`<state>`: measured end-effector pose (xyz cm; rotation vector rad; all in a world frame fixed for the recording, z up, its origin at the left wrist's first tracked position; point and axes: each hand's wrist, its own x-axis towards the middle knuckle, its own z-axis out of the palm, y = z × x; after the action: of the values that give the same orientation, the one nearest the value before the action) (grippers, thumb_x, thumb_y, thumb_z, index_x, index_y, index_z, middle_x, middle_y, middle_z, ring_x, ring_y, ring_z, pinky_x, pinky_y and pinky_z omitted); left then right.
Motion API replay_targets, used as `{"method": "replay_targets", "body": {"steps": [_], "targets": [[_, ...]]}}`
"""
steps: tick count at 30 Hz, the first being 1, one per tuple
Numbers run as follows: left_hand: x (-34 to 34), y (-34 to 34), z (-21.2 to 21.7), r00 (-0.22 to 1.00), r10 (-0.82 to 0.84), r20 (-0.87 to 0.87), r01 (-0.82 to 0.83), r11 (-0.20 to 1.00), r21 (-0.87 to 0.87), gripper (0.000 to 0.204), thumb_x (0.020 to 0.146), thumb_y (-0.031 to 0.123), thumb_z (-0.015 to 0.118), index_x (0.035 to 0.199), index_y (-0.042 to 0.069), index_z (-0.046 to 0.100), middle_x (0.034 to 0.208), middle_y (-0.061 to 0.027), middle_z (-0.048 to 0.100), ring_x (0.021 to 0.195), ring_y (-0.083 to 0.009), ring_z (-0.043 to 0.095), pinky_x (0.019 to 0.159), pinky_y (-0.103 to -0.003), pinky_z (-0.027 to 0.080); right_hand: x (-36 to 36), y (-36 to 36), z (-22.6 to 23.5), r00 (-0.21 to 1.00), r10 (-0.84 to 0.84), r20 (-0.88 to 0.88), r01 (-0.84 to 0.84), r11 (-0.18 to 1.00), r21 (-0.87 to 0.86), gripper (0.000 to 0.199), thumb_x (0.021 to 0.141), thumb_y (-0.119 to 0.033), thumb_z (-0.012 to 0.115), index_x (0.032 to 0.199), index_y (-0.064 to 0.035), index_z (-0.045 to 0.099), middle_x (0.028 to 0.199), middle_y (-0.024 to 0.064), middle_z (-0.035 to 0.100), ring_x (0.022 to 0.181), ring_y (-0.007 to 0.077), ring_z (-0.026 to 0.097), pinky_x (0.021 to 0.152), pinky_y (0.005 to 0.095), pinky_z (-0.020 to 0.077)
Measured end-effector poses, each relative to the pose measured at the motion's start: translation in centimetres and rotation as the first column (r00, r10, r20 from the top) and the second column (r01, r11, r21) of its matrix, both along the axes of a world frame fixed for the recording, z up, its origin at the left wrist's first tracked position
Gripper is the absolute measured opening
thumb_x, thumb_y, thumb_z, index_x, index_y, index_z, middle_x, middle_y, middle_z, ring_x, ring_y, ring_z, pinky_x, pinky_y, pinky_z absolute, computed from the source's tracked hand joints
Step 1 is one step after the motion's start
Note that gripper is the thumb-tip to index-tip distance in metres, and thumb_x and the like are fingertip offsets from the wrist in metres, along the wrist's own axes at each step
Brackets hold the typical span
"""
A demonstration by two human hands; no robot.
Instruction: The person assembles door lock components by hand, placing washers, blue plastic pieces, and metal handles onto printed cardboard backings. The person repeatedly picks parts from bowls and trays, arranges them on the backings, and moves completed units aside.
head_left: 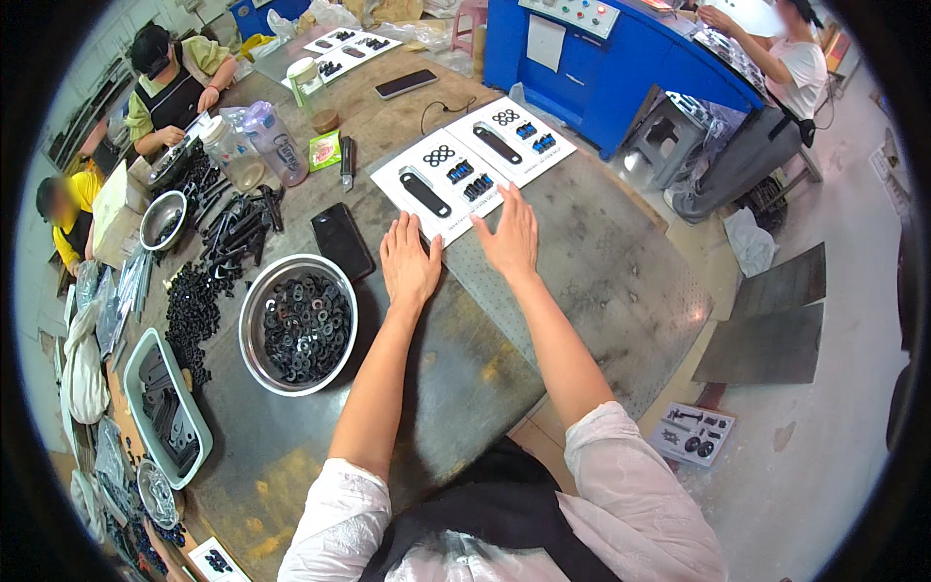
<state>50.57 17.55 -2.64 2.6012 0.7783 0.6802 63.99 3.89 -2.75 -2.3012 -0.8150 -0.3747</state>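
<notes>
My left hand (410, 264) lies with fingers stretched at the near left corner of a white card (454, 206). My right hand (510, 235) is spread along the same card's near right side, thumb pointing inward. Neither hand grips anything. On the card show a black slotted bar, several black rings and small blue and black pieces; I cannot tell whether these are printed or real. A similar white card (531, 161) adjoins it on the right. Left of my left hand lies a black phone (341, 241), close to a steel bowl (294, 391) of dark washers.
Piles of black parts (199, 306), a pale green tray (200, 434) and a smaller steel bowl (160, 202) line the left. Plastic bottles (275, 145) stand farther back, near another phone (405, 84). Co-workers (179, 82) sit far left; another person (790, 73) is beyond a blue machine (621, 73).
</notes>
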Motion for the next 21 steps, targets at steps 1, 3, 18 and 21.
{"method": "replay_targets", "body": {"steps": [1, 3, 18, 21], "targets": [[0.3, 0.0, 0.3, 1.0, -0.008, -0.007, 0.008, 1.0, 0.002, 0.069, 0.097, 0.043, 0.058, 0.147, -0.003, 0.045, 0.157, -0.0194, 0.042, 0.148, -0.0351, 0.035, 0.123, -0.047, 0.024, 1.0, 0.2, 0.1, 0.999, -0.037, 0.009, 0.036, 0.996, 0.077, 0.079, 0.093, -0.051, 0.066, 0.15, -0.0037, 0.038, 0.159, 0.0223, 0.036, 0.149, 0.0336, 0.033, 0.124, 0.0507, 0.0195], [0.2, -0.6, 0.7, 0.999, -0.026, -0.019, 0.026, 1.0, 0.005, 0.073, 0.095, 0.046, 0.06, 0.147, -0.003, 0.045, 0.157, -0.02, 0.042, 0.148, -0.0358, 0.034, 0.123, -0.047, 0.023, 1.2, 0.2, -0.3, 0.996, -0.087, 0.034, 0.088, 0.996, -0.024, 0.077, 0.097, -0.047, 0.061, 0.153, -0.0012, 0.035, 0.16, 0.0218, 0.035, 0.149, 0.0331, 0.033, 0.123, 0.0501, 0.0212], [0.0, -0.5, 0.6, 0.999, -0.01, -0.049, 0.01, 1.0, -0.002, 0.085, 0.09, 0.052, 0.067, 0.151, -0.001, 0.041, 0.159, -0.02, 0.038, 0.15, -0.0346, 0.032, 0.124, -0.047, 0.021, 1.2, 0.6, 0.0, 0.994, -0.111, 0.0, 0.11, 0.982, -0.153, 0.074, 0.103, -0.048, 0.052, 0.154, 0.0026, 0.033, 0.162, 0.021, 0.033, 0.152, 0.0313, 0.028, 0.126, 0.0451, 0.0178], [0.1, -0.7, 0.8, 0.999, -0.01, -0.049, 0.01, 1.0, -0.004, 0.085, 0.089, 0.051, 0.067, 0.151, -0.001, 0.041, 0.159, -0.0198, 0.038, 0.149, -0.0342, 0.032, 0.124, -0.047, 0.021, 1.0, 0.7, 0.1, 0.982, -0.189, -0.018, 0.183, 0.968, -0.171, 0.077, 0.104, -0.049, 0.049, 0.157, 0.0026, 0.028, 0.164, 0.0221, 0.028, 0.154, 0.0314, 0.024, 0.127, 0.044, 0.0154]]}}
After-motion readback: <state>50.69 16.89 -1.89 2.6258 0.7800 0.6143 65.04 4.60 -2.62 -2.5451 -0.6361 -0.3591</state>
